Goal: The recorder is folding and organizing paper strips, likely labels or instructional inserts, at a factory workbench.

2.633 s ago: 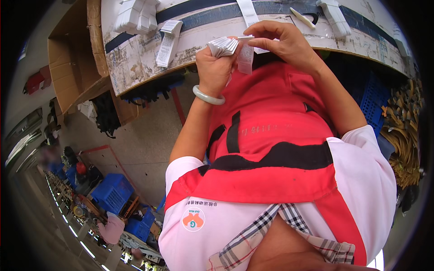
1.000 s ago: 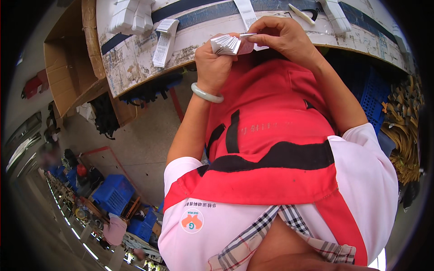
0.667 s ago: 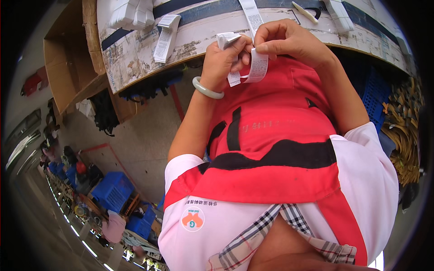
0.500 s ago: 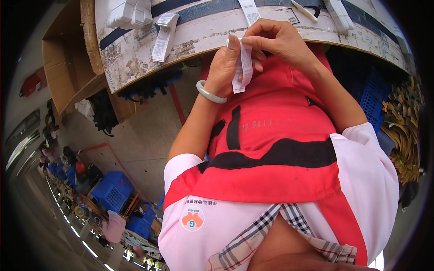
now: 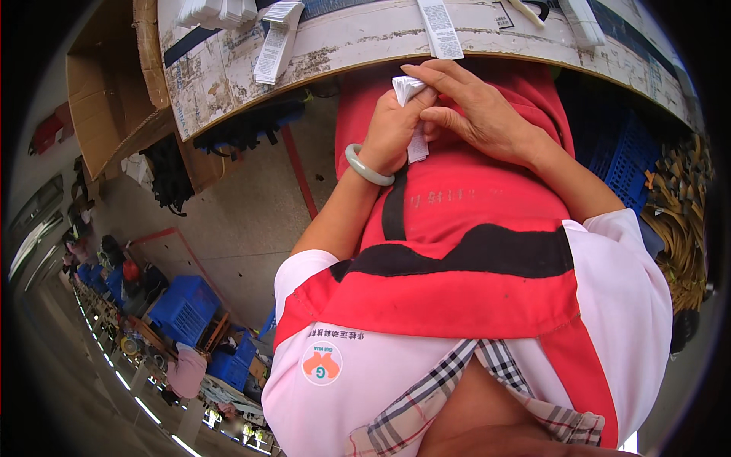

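Note:
My left hand (image 5: 390, 128), with a pale bracelet (image 5: 368, 166) at its wrist, is closed around a strip of white printed labels (image 5: 407, 88). The strip's folded end fans out above the thumb, and its tail hangs below the fingers in front of the red apron (image 5: 464, 206). My right hand (image 5: 483, 110) leans against the left one. Its fingers are stretched out over the top of the folded labels, thumb apart from them, and it does not appear to grip anything. Another label strip (image 5: 440, 30) hangs toward the table edge just beyond my hands.
On the worn white table (image 5: 335, 57) lie a folded label strip (image 5: 276, 49), label bundles (image 5: 221, 14) at left and another bundle (image 5: 582, 23) at right, near a slim white tool (image 5: 527, 12). A cardboard box (image 5: 114, 99) stands left; a blue crate (image 5: 626, 164) sits below the table at right.
The labels have gone from a loose hanging strip to a folded stack in my left fist. My right hand has opened from a pinch and laid its fingers over them.

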Available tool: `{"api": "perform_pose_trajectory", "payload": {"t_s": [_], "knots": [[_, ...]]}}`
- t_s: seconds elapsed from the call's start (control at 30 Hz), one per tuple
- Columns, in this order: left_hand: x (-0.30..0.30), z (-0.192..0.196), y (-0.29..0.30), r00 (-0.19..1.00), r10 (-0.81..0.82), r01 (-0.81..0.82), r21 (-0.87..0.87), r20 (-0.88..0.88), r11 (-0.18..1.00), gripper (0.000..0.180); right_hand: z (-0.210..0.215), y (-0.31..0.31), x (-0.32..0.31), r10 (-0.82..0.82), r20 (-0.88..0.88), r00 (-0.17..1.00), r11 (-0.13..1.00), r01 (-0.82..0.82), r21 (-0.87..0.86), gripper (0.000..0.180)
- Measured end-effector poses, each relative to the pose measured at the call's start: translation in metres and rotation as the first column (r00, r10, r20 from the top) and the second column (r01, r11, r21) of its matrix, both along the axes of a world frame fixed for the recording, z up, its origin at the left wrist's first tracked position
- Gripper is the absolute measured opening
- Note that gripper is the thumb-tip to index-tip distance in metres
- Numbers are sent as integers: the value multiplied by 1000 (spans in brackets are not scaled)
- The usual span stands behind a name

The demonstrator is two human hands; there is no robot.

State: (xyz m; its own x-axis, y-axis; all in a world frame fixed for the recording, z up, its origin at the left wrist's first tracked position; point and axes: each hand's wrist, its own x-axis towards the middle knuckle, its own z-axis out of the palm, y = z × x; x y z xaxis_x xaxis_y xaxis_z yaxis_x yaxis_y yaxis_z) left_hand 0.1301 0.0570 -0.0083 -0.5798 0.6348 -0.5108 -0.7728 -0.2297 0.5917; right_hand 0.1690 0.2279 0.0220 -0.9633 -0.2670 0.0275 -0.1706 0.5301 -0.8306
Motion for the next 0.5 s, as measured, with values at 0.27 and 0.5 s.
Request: {"api": "perform_pose_trajectory", "payload": {"t_s": [0.27, 0.5], "knots": [[-2, 10, -1, 954, -142, 144, -13, -263, 990, 13, 15, 18, -20, 15, 328, 944, 919, 116, -377, 22], [-15, 6, -5, 922, -277, 257, -110, -270, 960, 20, 7, 25, -42, 7, 165, 986, 948, 46, -315, 9]]}}
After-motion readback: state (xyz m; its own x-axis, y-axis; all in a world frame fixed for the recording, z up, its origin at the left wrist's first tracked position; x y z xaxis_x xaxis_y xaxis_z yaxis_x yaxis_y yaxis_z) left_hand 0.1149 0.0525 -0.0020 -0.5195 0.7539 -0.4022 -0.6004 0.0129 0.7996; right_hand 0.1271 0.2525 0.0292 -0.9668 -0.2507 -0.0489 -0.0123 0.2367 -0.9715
